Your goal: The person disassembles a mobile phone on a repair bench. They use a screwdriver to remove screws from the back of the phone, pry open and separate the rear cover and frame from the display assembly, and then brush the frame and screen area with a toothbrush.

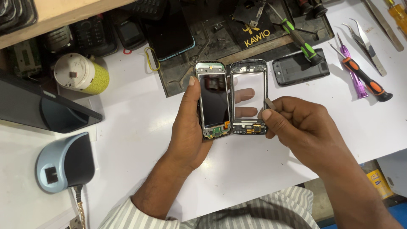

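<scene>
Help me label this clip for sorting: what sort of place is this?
Most likely a phone repair bench. The left hand holds an opened phone, screwdrivers and tweezers lie on the white table, and more phones sit behind.

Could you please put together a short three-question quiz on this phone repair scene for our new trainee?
1. True or false: the left hand holds the screen and the frame side by side.
2. What does the right hand pinch? A) a flat metal tool B) a screwdriver C) a rubber band
3. Which lies nearer the back cover: the green screwdriver or the tweezers?

Key: 1 true; 2 A; 3 the green screwdriver.
</scene>
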